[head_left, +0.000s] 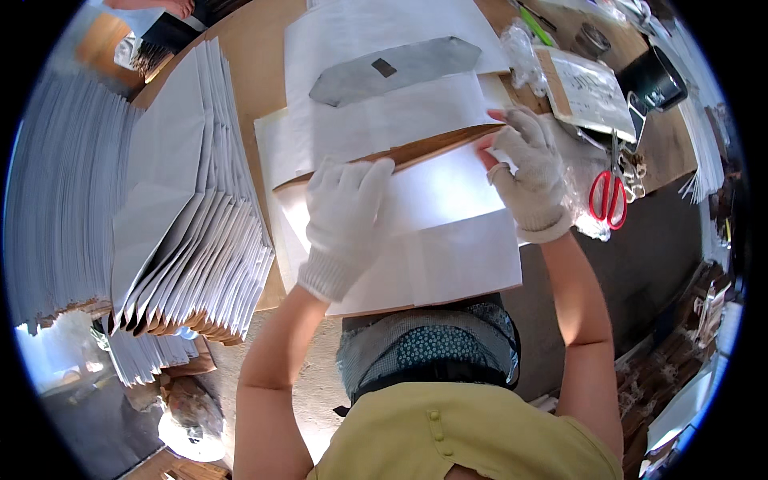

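Observation:
A white paper bag (456, 248) with a brown inner side lies in front of me, its upper layer folded along a raised brown edge. My left hand (346, 220), in a white knitted glove, is closed over the left part of that edge; its thumb is hidden. At the edge's right end is my right hand (530, 172), gloved with bare thumb and index tips, the edge running between them. Beyond lies a grey flat template (432, 68) with long pointed ends and a small dark rectangle, resting on more white paper (336, 40).
Folded white paper bags (172, 184) stand in a thick pile at left, beside a taller stack (68, 192). On the right are red-handled scissors (610, 196), a wrapped packet (588, 92), a black mug (656, 78), clear plastic (524, 56) and a green tool (536, 26).

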### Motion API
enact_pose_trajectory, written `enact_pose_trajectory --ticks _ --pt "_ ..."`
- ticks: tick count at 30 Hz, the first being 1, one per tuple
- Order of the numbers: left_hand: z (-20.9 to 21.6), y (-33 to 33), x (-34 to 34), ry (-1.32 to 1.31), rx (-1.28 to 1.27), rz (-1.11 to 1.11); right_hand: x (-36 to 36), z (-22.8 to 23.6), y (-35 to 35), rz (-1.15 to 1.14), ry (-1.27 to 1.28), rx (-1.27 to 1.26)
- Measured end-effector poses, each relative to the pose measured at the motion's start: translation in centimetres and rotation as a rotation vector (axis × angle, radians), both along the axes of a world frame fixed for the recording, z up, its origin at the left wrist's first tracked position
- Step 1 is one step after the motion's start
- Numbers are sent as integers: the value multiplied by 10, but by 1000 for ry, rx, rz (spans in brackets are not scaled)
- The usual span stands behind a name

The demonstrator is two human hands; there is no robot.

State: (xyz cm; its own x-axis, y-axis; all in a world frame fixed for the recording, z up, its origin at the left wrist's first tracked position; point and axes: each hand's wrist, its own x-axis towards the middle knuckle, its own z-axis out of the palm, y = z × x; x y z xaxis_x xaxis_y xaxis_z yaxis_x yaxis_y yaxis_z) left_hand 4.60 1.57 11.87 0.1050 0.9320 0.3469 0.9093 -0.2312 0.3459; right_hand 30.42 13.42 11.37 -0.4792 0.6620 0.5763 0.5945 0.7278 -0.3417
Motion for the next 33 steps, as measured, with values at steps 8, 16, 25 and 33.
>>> enact_pose_trajectory --ticks 8,16,25,33 --pt "24 -93 70 53 -171 -178 -4 42 -27 218 -338 -49" --pt "-42 3 89 236 -296 -305 59 -21 -4 55 -101 -342" --pt "-128 48 102 -675 -1055 -99 102 -79 -42 -285 -214 -442" --pt "-52 93 66 280 -1184 -432 55 -108 -88 -80 -5 -376"
